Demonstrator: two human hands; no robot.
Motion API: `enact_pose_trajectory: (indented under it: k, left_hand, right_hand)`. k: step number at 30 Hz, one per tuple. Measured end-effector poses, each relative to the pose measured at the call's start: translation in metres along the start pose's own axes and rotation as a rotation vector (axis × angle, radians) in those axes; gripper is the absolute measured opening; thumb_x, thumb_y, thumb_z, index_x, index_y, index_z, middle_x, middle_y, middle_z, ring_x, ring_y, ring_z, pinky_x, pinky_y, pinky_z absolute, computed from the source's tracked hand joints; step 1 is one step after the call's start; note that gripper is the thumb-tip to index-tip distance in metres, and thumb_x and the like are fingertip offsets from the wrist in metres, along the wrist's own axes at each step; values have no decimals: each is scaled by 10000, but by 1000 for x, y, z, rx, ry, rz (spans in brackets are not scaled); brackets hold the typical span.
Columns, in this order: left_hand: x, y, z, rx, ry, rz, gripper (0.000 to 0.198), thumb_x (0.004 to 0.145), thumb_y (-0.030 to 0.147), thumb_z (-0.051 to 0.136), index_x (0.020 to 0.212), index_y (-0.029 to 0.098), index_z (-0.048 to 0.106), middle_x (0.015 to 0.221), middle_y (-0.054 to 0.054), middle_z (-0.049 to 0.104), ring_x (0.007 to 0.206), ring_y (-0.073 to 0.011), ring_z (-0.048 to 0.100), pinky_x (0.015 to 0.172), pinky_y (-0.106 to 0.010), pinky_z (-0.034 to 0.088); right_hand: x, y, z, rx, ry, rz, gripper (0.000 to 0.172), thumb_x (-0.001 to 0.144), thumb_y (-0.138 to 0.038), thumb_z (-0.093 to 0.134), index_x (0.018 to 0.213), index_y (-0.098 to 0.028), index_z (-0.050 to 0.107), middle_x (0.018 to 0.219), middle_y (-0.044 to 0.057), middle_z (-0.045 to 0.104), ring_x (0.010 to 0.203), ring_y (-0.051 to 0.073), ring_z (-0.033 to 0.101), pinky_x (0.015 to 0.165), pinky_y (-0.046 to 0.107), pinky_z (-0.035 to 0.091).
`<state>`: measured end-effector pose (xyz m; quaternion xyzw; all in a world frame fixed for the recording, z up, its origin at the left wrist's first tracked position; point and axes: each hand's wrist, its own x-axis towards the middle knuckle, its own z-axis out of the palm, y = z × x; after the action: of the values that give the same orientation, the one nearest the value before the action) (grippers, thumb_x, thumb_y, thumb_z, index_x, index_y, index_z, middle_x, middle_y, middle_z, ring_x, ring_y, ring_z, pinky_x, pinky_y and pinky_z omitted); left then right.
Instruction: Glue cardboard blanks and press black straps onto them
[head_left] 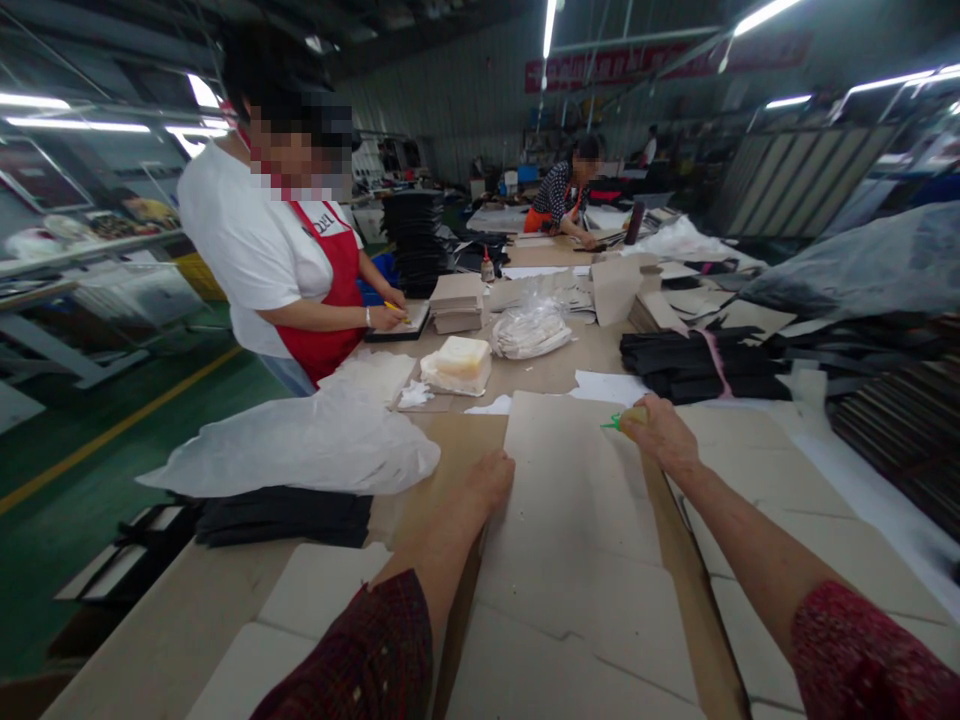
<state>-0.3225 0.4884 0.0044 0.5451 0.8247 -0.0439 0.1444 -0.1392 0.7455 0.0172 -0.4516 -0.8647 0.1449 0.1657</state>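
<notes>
A glue bottle with a green nozzle is gripped in my right hand. Its tip points left, just over the upper right part of a grey-beige cardboard sheet. My left hand is closed at the left edge of that sheet, fingers curled against it; the fingertips are partly hidden. More cardboard sheets lie nearer to me in the same column, overlapping. Further rows of cardboard spread out to the right, and pieces lie by my left forearm.
Across the table, a person in a red apron writes beside a cardboard stack. Ahead lie a yellowish-white block and a plastic-wrapped bundle. Plastic film covers black strips at left; black strips are tied at right.
</notes>
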Motion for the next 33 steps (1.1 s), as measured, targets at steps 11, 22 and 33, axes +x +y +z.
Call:
enact_pose_trajectory:
  k: [11, 22, 33]
  left_hand:
    - [0, 2, -3, 5, 10, -10, 213, 890, 49, 555, 1049, 135, 668, 1191, -124, 664, 1133, -213, 608, 985, -345, 489]
    - [1, -1, 2, -16, 36, 3, 255, 885, 30, 487, 1037, 131, 666, 1204, -132, 655, 1159, -222, 597, 981, -302, 472]
    - [-1, 2, -5, -18, 8, -5, 287, 836, -9, 509, 1034, 122, 668, 1186, -156, 666, 1141, -238, 616, 979, -324, 481]
  right_hand:
    - [7, -15, -3, -215, -51, -120, 253, 920, -374, 502, 1107, -215, 564, 1065, 102, 553, 847, 226, 601, 657, 320, 380]
    - [12, 1, -14, -177, -103, -134, 233, 863, -383, 570, 1033, -223, 586, 1007, 68, 576, 818, 195, 589, 648, 300, 366]
    - [7, -8, 4, 2, 18, 18, 266, 821, -411, 576, 1001, -215, 582, 990, 68, 569, 823, 198, 560, 644, 297, 372]
